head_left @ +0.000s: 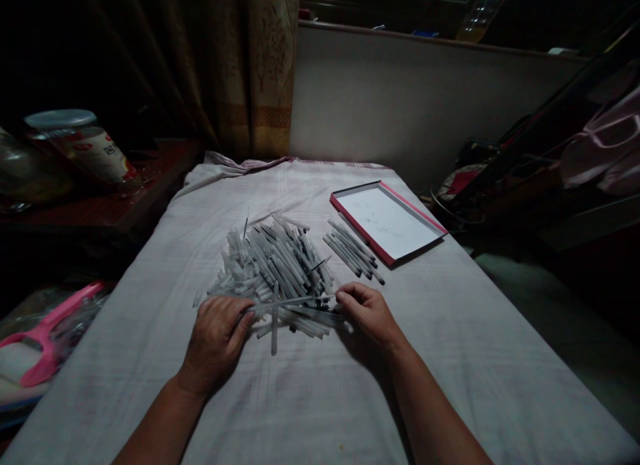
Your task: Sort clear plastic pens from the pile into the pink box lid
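A heap of many slim whitish pens (275, 265) lies in the middle of a table covered with a pale cloth (320, 385). My left hand (216, 338) rests at the heap's near left edge, fingers curled round one end of a pen. My right hand (367, 312) is at the heap's near right edge, fingertips pinched on the other end of that thin pen (295, 301), which spans between the two hands. A small row of pens (353, 248) lies apart to the right, beside a shallow red-rimmed box lid (387, 220).
A plastic jar with a pale lid (83, 148) stands on a dark side table at the left. A pink plastic object (47, 332) lies low on the left. A curtain (240, 72) hangs behind. Clutter and pink fabric (605, 152) fill the right side.
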{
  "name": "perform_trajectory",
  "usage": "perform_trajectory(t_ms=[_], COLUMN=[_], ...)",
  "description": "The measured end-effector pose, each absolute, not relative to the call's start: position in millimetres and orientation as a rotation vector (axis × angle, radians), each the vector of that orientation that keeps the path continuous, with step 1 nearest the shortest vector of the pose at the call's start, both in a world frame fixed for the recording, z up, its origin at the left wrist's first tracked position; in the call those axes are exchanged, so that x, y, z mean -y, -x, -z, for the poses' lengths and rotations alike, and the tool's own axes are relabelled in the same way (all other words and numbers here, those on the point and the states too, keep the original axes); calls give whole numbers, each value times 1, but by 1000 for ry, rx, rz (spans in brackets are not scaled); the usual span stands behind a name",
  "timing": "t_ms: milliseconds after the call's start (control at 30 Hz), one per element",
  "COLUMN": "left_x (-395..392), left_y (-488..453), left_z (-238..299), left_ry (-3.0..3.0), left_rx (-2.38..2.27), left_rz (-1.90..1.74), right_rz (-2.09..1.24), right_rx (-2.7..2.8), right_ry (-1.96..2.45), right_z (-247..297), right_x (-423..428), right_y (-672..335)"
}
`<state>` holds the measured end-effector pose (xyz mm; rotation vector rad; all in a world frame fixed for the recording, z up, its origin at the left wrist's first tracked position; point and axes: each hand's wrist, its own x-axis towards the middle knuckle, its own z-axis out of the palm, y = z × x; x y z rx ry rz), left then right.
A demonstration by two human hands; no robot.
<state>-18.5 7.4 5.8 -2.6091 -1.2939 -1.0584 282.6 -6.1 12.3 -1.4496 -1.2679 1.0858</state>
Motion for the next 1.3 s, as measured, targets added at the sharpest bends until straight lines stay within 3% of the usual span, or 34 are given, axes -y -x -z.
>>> perform_trajectory(t_ms=[267,500,933,1300], left_x=[-19,-8,-1,1], left_y=[48,21,7,6], left_z=[-5,-9,-12,-11], left_ry=[2434,2623,2713,2865], left_rx=[1423,1290,1173,1193], left_rz=[1002,1158,1233,1107], right_rz=[-989,-695,-1260,-1158], right_rx=[1388,1652,1621,1414], right_ry=[1675,1707,1438,1332], right_z=[-2,-31,-21,-37], right_x=[11,13,18,17], right_y=[-325,-306,-260,-274])
